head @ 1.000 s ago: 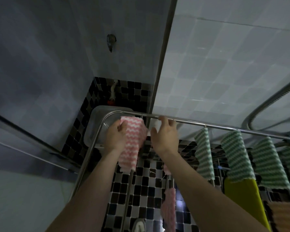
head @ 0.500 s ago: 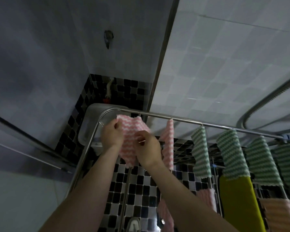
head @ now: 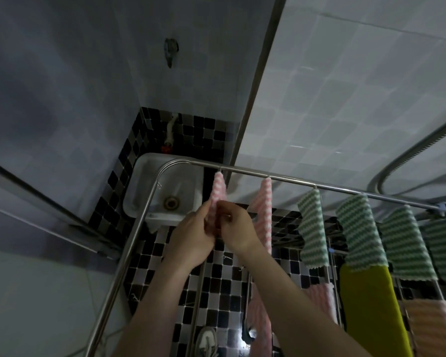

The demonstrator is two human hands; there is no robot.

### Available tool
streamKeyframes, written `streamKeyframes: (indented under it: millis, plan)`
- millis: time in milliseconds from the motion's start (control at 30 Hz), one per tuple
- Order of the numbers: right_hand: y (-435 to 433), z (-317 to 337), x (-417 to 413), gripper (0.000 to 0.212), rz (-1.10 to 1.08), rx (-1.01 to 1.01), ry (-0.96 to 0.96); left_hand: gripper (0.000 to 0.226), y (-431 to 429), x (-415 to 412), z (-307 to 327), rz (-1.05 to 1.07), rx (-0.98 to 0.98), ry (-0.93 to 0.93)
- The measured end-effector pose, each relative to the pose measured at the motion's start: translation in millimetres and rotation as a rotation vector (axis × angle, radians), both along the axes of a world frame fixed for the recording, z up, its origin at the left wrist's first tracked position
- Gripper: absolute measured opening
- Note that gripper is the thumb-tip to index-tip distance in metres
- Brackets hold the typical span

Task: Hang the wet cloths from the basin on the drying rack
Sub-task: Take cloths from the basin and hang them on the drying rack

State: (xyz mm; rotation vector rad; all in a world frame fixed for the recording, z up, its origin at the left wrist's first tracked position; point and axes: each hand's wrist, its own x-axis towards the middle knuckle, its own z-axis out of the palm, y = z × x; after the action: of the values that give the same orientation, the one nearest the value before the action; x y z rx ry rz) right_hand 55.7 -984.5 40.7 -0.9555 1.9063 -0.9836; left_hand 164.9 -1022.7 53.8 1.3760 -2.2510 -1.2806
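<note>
Both forearms rise from the lower edge of the view and meet at one grip. The left hand comes in from the left with its back to the camera and its fingers curled inward. The right hand comes in from the right, its thumb and fingers bent toward the left hand. Between them, both hands pinch the lower part of a pink cloth, so each is closed on the fabric; the fingertips themselves are partly hidden behind cloth and knuckles. The cloth has pink and white wavy stripes and looks narrow, folded over a rod of the drying rack straight above the grip. Its long axis runs from the rail down into the hands, leaning slightly left, with its top end at the rail and its lower end inside the grip. Just right of the grip hangs a second pink cloth, also from the rail. Farther right a row of green cloths hangs the same way, with a yellow cloth below them. Up and to the left of the grip, beyond the rack's curved corner, the white basin sits in the tiled corner.
</note>
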Motion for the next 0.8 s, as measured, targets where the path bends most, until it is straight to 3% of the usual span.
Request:
streamKeyframes:
  millis: [133,233,333,433,533,633,800]
  plan:
    - [8,6,-2,0.035,0.168,-0.021,0.063,0.052,-5,-3,-5,-0.012,-0.026,-0.011]
    - [16,15,-7,0.043,0.249,-0.085,0.286,0.05,-3,-4,-7,0.053,-0.035,0.024]
    - [39,16,-26,0.036,0.145,-0.1,0.577,0.045,9,-6,-2,0.115,-0.163,-0.055]
    - [75,16,-50,0.03,-0.033,0.007,0.576,0.044,25,-7,2,0.158,-0.401,-0.121]
    - [105,13,-55,0.033,0.12,0.064,0.48,0.046,58,-16,6,0.075,-0.206,0.02]
    - [119,8,-55,0.045,0.286,0.023,0.486,0.056,98,-25,-2,-0.073,0.084,0.0]
    - [126,4,-61,0.06,0.395,0.06,0.455,0.074,135,-32,-18,-0.093,0.126,-0.027]
